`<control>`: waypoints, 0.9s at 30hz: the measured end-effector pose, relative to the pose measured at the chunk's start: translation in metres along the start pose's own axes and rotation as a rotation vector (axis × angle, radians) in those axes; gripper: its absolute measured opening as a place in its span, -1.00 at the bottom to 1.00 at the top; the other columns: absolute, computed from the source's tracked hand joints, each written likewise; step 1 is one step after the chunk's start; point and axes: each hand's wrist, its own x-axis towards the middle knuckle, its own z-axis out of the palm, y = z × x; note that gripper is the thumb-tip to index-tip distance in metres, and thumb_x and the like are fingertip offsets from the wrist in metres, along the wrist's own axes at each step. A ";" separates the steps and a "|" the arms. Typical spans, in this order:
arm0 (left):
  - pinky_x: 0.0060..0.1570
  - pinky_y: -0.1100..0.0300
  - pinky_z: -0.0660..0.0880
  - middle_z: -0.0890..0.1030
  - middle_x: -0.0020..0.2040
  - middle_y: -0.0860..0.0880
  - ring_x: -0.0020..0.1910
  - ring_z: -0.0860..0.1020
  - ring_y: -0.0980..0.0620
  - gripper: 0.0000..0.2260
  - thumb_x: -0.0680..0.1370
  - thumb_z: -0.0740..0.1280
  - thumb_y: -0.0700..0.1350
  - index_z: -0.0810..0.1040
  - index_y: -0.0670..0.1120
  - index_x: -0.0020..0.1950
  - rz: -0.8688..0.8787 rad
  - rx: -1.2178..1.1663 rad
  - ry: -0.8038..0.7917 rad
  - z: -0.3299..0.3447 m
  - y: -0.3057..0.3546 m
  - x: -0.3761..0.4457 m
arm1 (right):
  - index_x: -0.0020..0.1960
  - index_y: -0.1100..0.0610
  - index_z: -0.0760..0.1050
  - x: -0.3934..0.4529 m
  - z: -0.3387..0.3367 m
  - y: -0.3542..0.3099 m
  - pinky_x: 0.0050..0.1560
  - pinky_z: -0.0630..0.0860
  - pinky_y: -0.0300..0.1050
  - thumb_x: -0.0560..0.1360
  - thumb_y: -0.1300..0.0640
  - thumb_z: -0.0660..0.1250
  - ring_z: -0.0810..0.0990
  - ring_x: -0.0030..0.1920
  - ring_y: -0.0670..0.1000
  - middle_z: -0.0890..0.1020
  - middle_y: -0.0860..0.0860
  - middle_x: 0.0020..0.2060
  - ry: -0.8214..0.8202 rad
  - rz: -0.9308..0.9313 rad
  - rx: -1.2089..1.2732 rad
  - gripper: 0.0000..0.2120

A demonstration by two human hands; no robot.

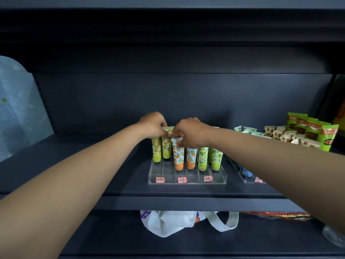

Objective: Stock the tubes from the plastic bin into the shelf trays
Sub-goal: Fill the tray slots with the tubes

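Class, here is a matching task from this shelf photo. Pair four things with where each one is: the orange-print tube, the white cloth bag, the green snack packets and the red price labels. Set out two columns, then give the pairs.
Things
1. orange-print tube
2. white cloth bag
3. green snack packets
4. red price labels

Places
A. on the shelf below
B. on the front wall of the clear tray
C. far right of the shelf
D. pinched at its top by the right hand

Pairs: 1-D, 2-A, 3-C, 4-B
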 end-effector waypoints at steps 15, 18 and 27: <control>0.14 0.06 0.47 0.58 -0.16 0.09 0.15 0.50 -0.06 -0.87 0.41 0.47 -0.08 0.68 -0.08 -0.09 0.025 -0.022 0.026 0.007 -0.006 0.009 | 0.19 0.07 0.54 0.002 0.001 0.008 0.23 0.25 -0.04 0.50 0.05 0.36 0.50 0.17 0.02 0.58 -0.05 0.12 0.054 0.023 -0.026 -0.72; 0.15 0.06 0.46 0.58 -0.16 0.09 0.17 0.50 -0.07 -0.88 0.41 0.48 -0.07 0.68 -0.07 -0.10 0.020 -0.016 0.036 0.007 -0.006 0.009 | 0.20 0.07 0.54 0.002 0.002 0.009 0.23 0.25 -0.04 0.50 0.05 0.35 0.50 0.18 0.02 0.58 -0.05 0.13 0.054 0.026 -0.029 -0.72; 0.20 0.01 0.45 0.57 -0.14 0.11 0.20 0.48 -0.06 -0.85 0.40 0.49 -0.07 0.68 -0.05 -0.06 0.015 -0.025 0.052 0.001 -0.005 0.004 | 0.12 0.03 0.58 0.000 -0.002 0.012 0.18 0.23 -0.06 0.49 0.06 0.38 0.48 0.18 0.00 0.60 -0.09 0.08 0.059 0.023 -0.014 -0.78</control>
